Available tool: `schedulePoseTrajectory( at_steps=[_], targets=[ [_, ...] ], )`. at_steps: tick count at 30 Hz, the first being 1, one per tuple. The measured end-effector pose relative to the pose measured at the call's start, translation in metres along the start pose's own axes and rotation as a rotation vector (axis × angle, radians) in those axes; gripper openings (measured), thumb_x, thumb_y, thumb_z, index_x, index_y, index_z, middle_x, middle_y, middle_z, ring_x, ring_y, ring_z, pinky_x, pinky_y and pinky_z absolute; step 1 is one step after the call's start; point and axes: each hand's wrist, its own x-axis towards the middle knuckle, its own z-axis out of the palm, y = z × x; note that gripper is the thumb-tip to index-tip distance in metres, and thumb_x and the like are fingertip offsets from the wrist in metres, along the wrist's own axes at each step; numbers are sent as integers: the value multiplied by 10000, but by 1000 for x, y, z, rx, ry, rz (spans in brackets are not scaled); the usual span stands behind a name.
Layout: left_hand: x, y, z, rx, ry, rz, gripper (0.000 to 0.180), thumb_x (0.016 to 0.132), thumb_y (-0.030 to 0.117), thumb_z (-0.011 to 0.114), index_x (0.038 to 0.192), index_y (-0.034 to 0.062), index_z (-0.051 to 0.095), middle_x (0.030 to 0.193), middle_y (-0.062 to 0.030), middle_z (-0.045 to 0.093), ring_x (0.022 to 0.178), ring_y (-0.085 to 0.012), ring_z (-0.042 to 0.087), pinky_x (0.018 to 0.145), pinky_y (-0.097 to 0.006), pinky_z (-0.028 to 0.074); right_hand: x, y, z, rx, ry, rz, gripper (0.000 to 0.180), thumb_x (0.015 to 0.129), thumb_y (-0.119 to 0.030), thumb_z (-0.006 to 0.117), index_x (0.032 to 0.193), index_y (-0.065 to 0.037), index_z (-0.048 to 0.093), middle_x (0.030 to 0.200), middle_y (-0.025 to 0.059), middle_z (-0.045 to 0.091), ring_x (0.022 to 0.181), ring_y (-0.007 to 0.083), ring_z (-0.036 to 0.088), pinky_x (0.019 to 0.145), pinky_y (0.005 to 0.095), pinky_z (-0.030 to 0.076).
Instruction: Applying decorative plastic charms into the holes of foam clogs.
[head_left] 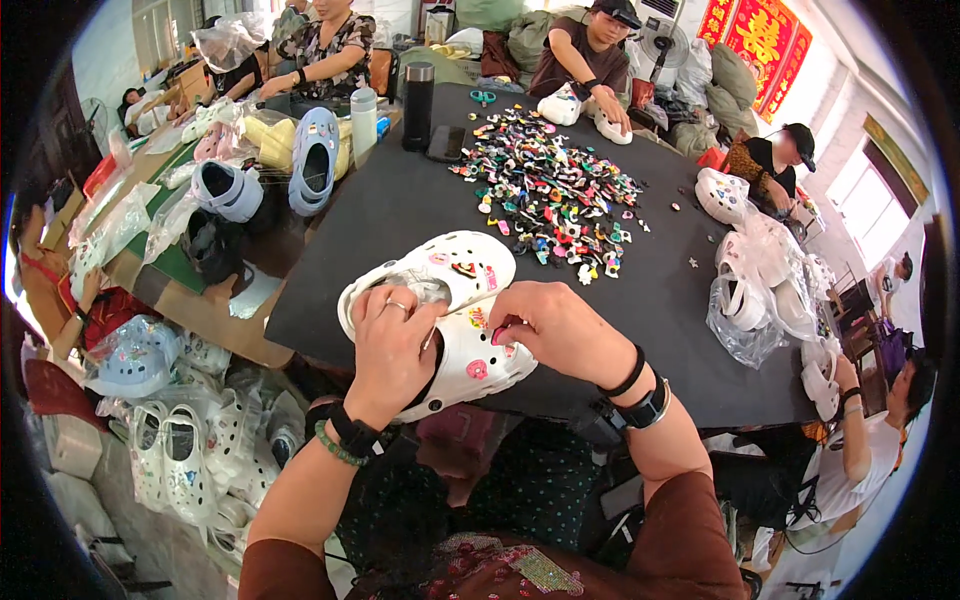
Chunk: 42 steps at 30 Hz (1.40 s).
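A pair of white clogs lies side by side at the near edge of the black table, the far clog (497,250) touching the near clog (462,352). Both have holes and colourful charms on their toes. My left hand (390,350) grips the pair at the foot openings, its fingers bent over the rims where they meet. Against the near clog's toe, my right hand (550,322) pinches a small pink charm (498,335). The charm's shape is mostly hidden by the fingers. Beyond my hands spreads a heap of loose charms (550,190).
A dark bottle (418,105), a phone (446,144) and a pale bottle (363,122) stand or lie at the far left. Bagged white clogs (755,285) sit at the right edge. Blue clogs (315,160) are at left. Several people work around the table.
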Motion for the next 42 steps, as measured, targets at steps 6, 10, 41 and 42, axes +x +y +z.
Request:
schedulePoseTrajectory(
  at_steps=[6,10,41,42],
  targets=[
    [0,0,0,-14,7,0,313,670,25,678,972,110,690,896,-65,518,980,-291,506,913,-437,346,3,9,-5,-97,-63,137,106,760,-26,686,859,-21,650,818,123,648,784,306,642,683,370,508],
    [0,0,1,-4,16,-3,279,692,32,670,958,109,698,887,-66,524,982,-290,510,911,-439,350,8,16,3,-85,-100,78,101,750,-32,685,844,-23,647,814,122,647,783,309,636,686,389,506],
    [5,3,0,-13,5,1,307,645,13,689,942,92,703,842,-67,519,912,-292,508,875,-421,362,41,41,17,-391,-185,140,460,599,-91,820,994,-38,592,944,142,585,911,353,616,769,427,513],
    [6,3,-1,-17,-2,-12,299,652,24,699,943,91,703,842,-68,522,915,-292,508,877,-420,361,41,42,22,-394,-163,149,463,611,-91,816,1007,-42,579,957,141,582,914,354,617,762,428,518]
  ],
)
